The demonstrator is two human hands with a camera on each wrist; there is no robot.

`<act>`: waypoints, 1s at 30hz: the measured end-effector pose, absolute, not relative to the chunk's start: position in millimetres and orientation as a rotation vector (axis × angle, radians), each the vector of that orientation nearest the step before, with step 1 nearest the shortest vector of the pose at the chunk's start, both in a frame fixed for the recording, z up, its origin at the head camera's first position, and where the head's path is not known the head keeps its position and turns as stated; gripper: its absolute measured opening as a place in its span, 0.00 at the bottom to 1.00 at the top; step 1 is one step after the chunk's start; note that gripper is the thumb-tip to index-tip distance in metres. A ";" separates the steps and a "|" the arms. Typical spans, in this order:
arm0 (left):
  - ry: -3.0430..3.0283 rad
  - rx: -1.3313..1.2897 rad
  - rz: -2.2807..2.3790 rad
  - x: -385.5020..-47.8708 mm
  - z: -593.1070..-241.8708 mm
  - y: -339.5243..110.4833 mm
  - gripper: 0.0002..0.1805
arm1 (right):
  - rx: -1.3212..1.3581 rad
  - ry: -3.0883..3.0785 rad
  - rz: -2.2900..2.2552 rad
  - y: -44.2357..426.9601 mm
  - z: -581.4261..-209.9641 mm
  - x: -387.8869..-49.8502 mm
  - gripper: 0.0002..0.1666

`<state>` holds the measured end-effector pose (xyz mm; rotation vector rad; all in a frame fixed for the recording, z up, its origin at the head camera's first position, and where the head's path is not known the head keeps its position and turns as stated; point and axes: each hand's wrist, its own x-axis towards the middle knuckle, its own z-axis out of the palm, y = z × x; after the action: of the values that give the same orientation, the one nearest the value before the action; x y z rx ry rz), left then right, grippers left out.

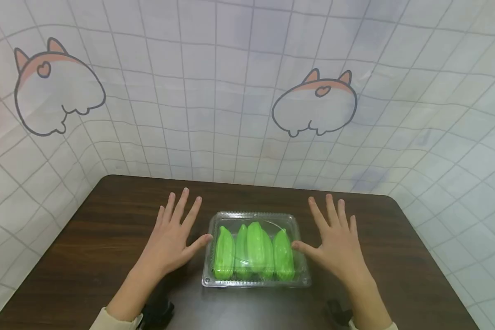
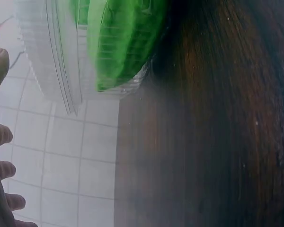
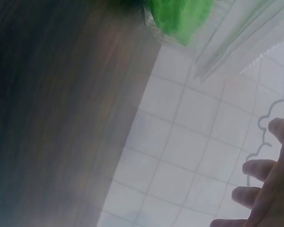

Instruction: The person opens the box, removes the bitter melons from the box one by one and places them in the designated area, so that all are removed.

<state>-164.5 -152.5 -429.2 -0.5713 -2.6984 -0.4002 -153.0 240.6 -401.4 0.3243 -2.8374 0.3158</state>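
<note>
A clear plastic clamshell box with its lid down sits on the dark wooden table. Inside it lie several bright green ridged pieces, long and pointed, that look like bitter melons or star fruit. My left hand is spread beside the box's left side, its thumb tip at the box's edge; contact cannot be told. On the other side my right hand spreads its fingers, thumb tip over the box's right edge. Both wrist views show green through the clear wall, with fingers and fingers apart from the box.
The brown table extends on both sides of the box. Behind and beside it hangs a white grid-patterned cloth with cartoon corgi drawings. Dark wrist gear sits under the left wrist.
</note>
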 end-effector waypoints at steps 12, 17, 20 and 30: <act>-2.727 -0.689 -0.409 -156.1 -430.7 -134.9 0.50 | 0.445 -2.847 0.355 224.9 -404.4 -146.9 0.67; -2.717 -0.741 -0.453 -154.9 -434.0 -125.4 0.48 | 0.484 -2.852 0.363 220.7 -404.9 -145.7 0.66; -2.712 -0.763 -0.519 -153.3 -435.8 -122.7 0.47 | 0.531 -2.846 0.381 215.7 -406.8 -144.2 0.67; -2.735 -0.814 -0.645 -146.3 -438.2 -114.3 0.43 | 0.691 -2.873 0.421 198.3 -408.8 -137.6 0.68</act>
<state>-146.3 -114.3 -438.2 -0.8138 -2.7352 -0.6455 -137.6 198.3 -408.8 0.6912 -2.8727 0.4206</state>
